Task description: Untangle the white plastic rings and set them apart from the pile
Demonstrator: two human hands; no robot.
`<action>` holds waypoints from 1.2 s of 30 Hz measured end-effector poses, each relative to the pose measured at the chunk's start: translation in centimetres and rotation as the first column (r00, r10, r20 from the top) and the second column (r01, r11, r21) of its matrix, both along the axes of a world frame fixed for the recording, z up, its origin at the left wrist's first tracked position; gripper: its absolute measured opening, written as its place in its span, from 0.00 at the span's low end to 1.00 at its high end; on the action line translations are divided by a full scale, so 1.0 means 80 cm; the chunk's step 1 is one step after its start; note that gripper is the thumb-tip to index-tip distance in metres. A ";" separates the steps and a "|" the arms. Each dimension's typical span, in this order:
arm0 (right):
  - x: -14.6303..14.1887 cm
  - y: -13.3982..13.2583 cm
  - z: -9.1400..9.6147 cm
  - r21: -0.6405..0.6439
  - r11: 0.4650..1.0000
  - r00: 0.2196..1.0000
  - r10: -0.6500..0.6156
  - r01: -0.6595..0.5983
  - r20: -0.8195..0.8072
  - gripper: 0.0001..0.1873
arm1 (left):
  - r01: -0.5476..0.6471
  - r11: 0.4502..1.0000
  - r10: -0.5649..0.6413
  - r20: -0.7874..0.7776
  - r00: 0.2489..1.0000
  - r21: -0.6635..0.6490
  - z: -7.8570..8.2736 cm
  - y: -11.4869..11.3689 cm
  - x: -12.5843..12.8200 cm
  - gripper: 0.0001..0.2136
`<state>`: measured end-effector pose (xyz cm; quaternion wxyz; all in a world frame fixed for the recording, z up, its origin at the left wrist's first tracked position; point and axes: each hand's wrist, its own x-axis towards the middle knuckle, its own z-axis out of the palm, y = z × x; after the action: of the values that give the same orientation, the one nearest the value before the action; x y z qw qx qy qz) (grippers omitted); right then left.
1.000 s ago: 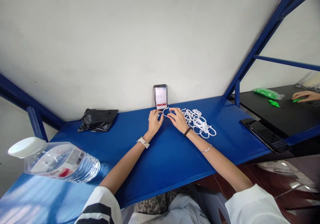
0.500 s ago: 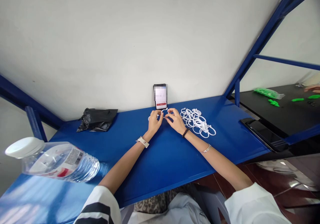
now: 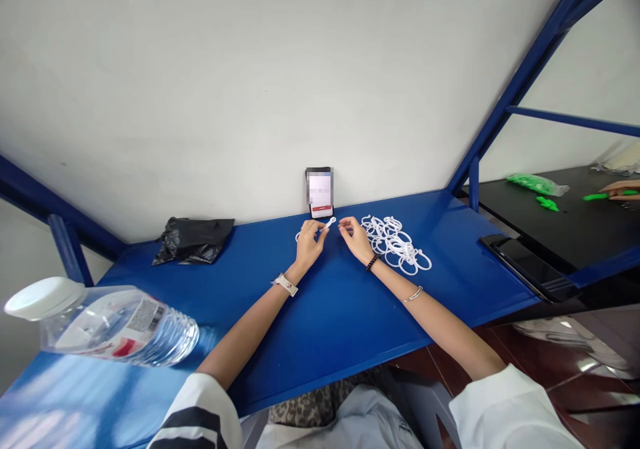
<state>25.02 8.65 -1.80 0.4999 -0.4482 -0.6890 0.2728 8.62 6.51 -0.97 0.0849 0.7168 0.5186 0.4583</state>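
My left hand (image 3: 310, 243) pinches a white plastic ring (image 3: 329, 223) near the back of the blue table (image 3: 330, 309). A second white ring (image 3: 299, 237) peeks out at the left of that hand. My right hand (image 3: 355, 237) is curled just to the right of the held ring, fingertips close to it; whether it grips anything I cannot make out. A pile of several white rings (image 3: 397, 245) lies right beside my right wrist.
A phone (image 3: 320, 192) leans upright against the white wall behind my hands. A black plastic bag (image 3: 194, 241) lies at the back left, a water bottle (image 3: 107, 325) at the near left. On the black table to the right: a dark tablet (image 3: 530, 267), green parts (image 3: 537, 186), another person's hand (image 3: 620, 189).
The ring was held by both hands; now my left hand holds it out while my right hand has drawn slightly away. The other person's hand shifted on the black table.
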 end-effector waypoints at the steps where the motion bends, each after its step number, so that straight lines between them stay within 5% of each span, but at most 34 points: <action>1: 0.001 0.002 -0.002 -0.035 0.999 1.000 0.004 -0.004 -0.018 0.10 | 0.001 1.000 -0.001 -0.008 1.000 0.006 0.000 0.000 0.000 0.09; 11: -0.001 0.001 -0.003 -0.122 0.986 0.990 0.103 -0.115 -0.101 0.21 | 0.039 0.996 -0.026 -0.146 0.989 0.085 -0.005 0.000 0.000 0.05; 22: 0.000 0.001 -0.001 -0.068 0.990 0.983 0.114 -0.124 -0.143 0.15 | 0.068 0.993 -0.054 -0.139 0.989 0.097 -0.008 0.001 0.000 0.04; 30: -0.002 -0.006 0.010 -0.028 0.988 0.961 0.140 -0.151 -0.240 0.15 | 0.086 0.996 -0.087 -0.039 0.995 -0.015 -0.007 0.002 0.001 0.29; 36: -0.003 -0.006 0.007 -0.033 0.975 0.934 0.202 -0.221 -0.295 0.14 | 0.062 0.998 -0.062 -0.064 0.996 -0.007 -0.009 0.003 0.000 0.26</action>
<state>24.74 8.16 -1.20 0.5482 -0.3428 -0.6432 0.4102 8.65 6.78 -1.69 0.0840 0.7466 0.4998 0.4309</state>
